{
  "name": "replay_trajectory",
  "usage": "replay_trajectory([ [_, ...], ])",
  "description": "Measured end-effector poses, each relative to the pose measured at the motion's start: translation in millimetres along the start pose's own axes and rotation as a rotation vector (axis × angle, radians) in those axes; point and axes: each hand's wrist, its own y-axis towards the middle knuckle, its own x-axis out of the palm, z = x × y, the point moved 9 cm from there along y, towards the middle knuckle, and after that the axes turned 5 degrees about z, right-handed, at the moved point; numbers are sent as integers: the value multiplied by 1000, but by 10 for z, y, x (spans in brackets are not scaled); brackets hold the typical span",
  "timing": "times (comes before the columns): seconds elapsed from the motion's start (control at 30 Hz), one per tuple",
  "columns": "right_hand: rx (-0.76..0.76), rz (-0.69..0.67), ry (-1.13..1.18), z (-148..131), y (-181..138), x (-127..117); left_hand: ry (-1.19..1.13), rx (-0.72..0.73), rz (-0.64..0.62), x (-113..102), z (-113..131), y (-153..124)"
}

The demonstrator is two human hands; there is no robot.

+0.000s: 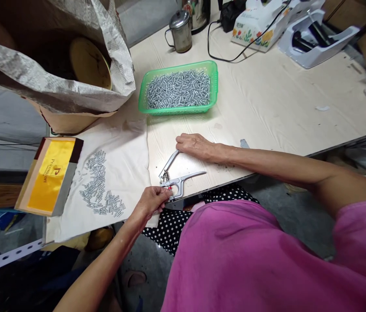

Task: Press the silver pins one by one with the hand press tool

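A grey hand-press pliers (180,182) lies at the table's front edge, its two handles spread wide, with a coil spring between them. My right hand (195,145) is closed at the end of the upper handle. My left hand (155,200) pinches at the head of the pliers, by a small red part; what its fingertips hold is hidden. Left of it, several small silvery metal cylinders (95,180) lie loose on a white cloth (129,151). Beyond my hands, a green plastic basket (217,82) is filled with similar shiny pieces.
A yellow box (51,173) lies on the cloth's left side. Behind it stands a large woven sack (121,65) in a carton. A lidded metal mug (181,37), a black cable (213,56), a flowered tissue pack (256,32) and a white tray (341,39) are at the back.
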Motion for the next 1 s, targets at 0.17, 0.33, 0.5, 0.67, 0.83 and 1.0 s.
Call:
replay_trajectory([
  [0.17, 15, -10, 2, 8, -30, 11, -65, -9, -8, 21, -33, -5],
  [0.33, -65, -6, 64, -96, -190, -130, -101, 7, -4, 26, -43, -10],
  [0.5, -68, -11, -5, -145, -392, -192, -82, -3, 11, 30, -9, -28],
  [0.67, -43, -10, -51, -189, -508, -151, -69, 5, 9, 41, 21, -49],
  [0.83, -20, -38, -76, -248, -547, -154, -44, -6, -1, 42, 4, -17],
  [1.0, 6, -77, -125, -318, -594, -163, 93, 47, 17, 6, 20, -33],
])
